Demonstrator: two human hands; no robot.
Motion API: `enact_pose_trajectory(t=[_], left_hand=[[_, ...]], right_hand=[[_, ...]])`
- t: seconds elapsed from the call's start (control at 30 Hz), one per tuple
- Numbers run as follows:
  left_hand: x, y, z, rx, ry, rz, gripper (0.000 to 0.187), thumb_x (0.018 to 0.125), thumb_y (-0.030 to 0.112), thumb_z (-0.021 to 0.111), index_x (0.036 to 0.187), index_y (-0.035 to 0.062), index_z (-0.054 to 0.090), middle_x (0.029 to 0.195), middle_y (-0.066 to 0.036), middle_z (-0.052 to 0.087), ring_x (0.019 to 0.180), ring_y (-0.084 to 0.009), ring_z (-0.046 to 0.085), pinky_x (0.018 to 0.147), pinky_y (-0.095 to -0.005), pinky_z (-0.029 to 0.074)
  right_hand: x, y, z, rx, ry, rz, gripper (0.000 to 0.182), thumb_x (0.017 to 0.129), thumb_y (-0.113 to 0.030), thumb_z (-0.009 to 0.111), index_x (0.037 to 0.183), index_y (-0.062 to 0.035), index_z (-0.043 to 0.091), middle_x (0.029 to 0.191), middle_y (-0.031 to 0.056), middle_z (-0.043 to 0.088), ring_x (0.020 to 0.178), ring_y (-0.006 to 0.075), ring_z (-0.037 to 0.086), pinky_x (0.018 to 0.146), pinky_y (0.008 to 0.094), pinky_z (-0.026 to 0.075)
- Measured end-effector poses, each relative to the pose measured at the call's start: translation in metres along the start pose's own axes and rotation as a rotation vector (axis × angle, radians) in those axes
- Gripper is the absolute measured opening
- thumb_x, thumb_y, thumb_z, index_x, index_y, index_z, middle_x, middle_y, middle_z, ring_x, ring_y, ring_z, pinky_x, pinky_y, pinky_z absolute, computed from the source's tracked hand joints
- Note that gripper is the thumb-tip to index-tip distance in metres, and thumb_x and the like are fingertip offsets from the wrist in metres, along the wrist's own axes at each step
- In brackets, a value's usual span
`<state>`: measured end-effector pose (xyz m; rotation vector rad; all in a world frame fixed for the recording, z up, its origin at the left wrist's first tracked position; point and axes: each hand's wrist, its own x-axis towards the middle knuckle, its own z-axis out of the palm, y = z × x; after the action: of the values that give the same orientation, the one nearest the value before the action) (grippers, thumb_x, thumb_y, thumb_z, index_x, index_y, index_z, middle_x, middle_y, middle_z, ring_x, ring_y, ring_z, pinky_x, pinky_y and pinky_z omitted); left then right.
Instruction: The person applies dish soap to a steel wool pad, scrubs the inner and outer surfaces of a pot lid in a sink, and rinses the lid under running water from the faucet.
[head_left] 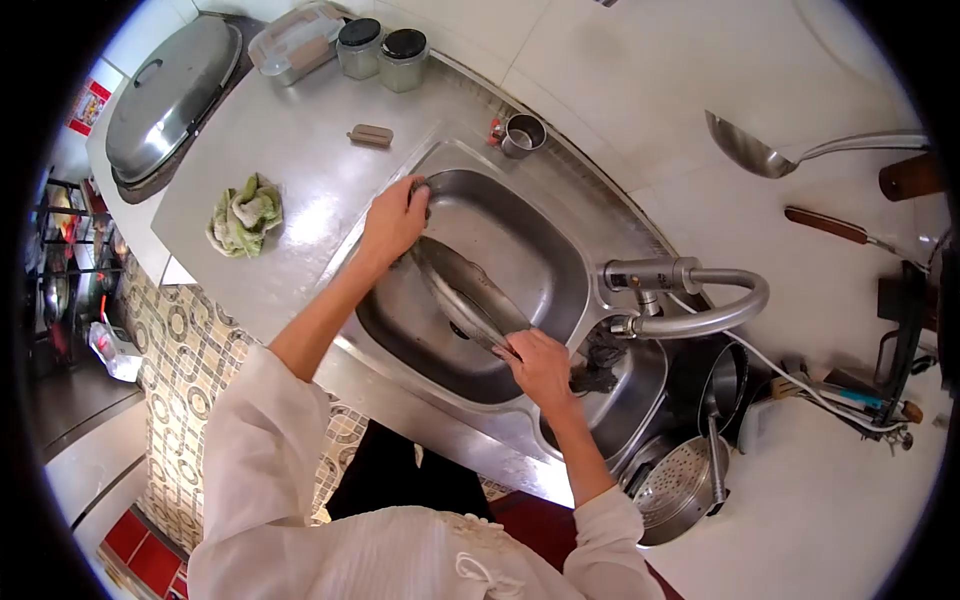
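Note:
Over the large sink basin (pixel 560 290), a shallow metal pan or lid (pixel 465 290) is tilted so that I see it almost edge-on. My right hand (pixel 540 365) grips its near end, fingers closed on the rim. At the basin's far-left edge is my left hand (pixel 398 218), curled with thumb and fingers close together, beside the pan's other end. What it holds is hard to make out; a small dark bit shows at the fingertips. The curved tap (pixel 720 310) stands to the right, over the smaller basin (pixel 640 390).
A green cloth (pixel 245 215) and a brown clip-like piece (pixel 371 135) lie on the steel counter. Two lidded jars (pixel 404 62) and a metal cup (pixel 523 135) stand at the back. A strainer pot (pixel 680 490) sits right; a ladle (pixel 750 145) hangs on the wall.

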<state>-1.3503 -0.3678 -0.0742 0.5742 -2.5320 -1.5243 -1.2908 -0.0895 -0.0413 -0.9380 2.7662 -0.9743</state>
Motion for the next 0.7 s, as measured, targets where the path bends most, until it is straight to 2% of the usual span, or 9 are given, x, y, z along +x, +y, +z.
enact_pose_trajectory(t=[0.13,0.2,0.23,0.33,0.47,0.57,0.6,0.67,0.7], left_hand=[[-0.031,-0.055,0.012,0.276,-0.225,0.301,0.035,0.084,0.030,0.057,0.106,0.0024,0.057,0.100,-0.022,0.058,0.096,-0.0378,0.056,0.081,-0.0434,0.045],[-0.056,-0.046,0.016,0.301,-0.462,0.178,0.038,0.083,0.033,0.058,0.104,0.0021,0.056,0.093,-0.023,0.061,0.090,-0.0400,0.058,0.081,-0.0444,0.046],[-0.068,-0.054,0.026,0.287,-0.530,0.186,0.038,0.082,0.035,0.058,0.101,0.0022,0.058,0.090,-0.022,0.063,0.087,-0.0397,0.059,0.078,-0.0443,0.047],[-0.112,-0.064,0.052,0.228,-0.714,0.124,0.037,0.085,0.033,0.056,0.107,0.0033,0.058,0.096,-0.023,0.062,0.092,-0.0398,0.058,0.081,-0.0439,0.046],[-0.155,-0.060,0.086,0.134,-0.703,0.075,0.039,0.085,0.035,0.056,0.106,0.0023,0.059,0.099,-0.023,0.061,0.094,-0.0385,0.058,0.083,-0.0436,0.046],[-0.176,-0.057,0.108,0.060,-0.655,0.069,0.041,0.085,0.036,0.056,0.107,0.0016,0.059,0.100,-0.022,0.061,0.096,-0.0373,0.058,0.083,-0.0432,0.046],[-0.179,-0.056,0.113,0.018,-0.640,0.073,0.043,0.085,0.036,0.056,0.108,0.0013,0.059,0.100,-0.022,0.061,0.096,-0.0368,0.058,0.084,-0.0429,0.046],[-0.179,-0.056,0.120,0.008,-0.619,0.118,0.043,0.084,0.036,0.057,0.110,0.0011,0.059,0.102,-0.022,0.061,0.096,-0.0367,0.058,0.084,-0.0422,0.046],[-0.177,-0.054,0.123,-0.011,-0.613,0.019,0.044,0.084,0.036,0.058,0.111,0.0006,0.059,0.104,-0.022,0.060,0.097,-0.0369,0.058,0.084,-0.0417,0.046]], right_hand=[[-0.013,0.015,0.004,-0.111,-0.164,-0.210,0.012,0.067,-0.010,0.065,0.074,-0.0089,0.056,0.075,0.0035,0.055,0.077,0.0230,0.054,0.069,0.0347,0.044],[-0.024,0.018,-0.001,-0.120,-0.082,-0.202,0.016,0.065,-0.008,0.063,0.080,-0.0097,0.059,0.075,0.0033,0.055,0.079,0.0240,0.054,0.078,0.0382,0.043],[-0.034,0.023,-0.002,-0.131,-0.144,-0.139,0.020,0.065,-0.006,0.063,0.084,-0.0091,0.060,0.085,0.0042,0.058,0.092,0.0249,0.054,0.093,0.0423,0.038],[-0.054,0.025,-0.009,-0.191,-0.074,0.005,0.020,0.066,-0.005,0.063,0.086,-0.0082,0.062,0.114,0.0088,0.055,0.116,0.0279,0.046,0.106,0.0424,0.028],[-0.070,0.036,0.002,-0.025,0.021,0.179,0.034,0.073,-0.003,0.060,0.106,-0.0086,0.061,0.139,0.0135,0.037,0.133,0.0307,0.028,0.111,0.0428,0.019],[-0.077,0.046,0.032,0.463,0.358,0.483,0.060,0.087,0.000,0.045,0.143,-0.0065,0.024,0.145,0.0102,0.030,0.135,0.0242,0.026,0.109,0.0356,0.023],[-0.075,0.049,0.038,0.463,0.354,0.483,0.060,0.087,0.000,0.045,0.143,-0.0065,0.024,0.145,0.0102,0.030,0.135,0.0242,0.026,0.109,0.0356,0.023],[-0.070,0.054,0.049,1.408,0.597,0.616,0.056,0.090,-0.002,0.042,0.143,-0.0037,0.023,0.146,0.0124,0.028,0.134,0.0228,0.028,0.109,0.0340,0.024],[-0.057,0.046,0.048,1.460,0.722,0.679,0.051,0.092,-0.005,0.045,0.140,-0.0002,0.029,0.132,0.0123,0.045,0.118,0.0181,0.045,0.099,0.0296,0.035]])
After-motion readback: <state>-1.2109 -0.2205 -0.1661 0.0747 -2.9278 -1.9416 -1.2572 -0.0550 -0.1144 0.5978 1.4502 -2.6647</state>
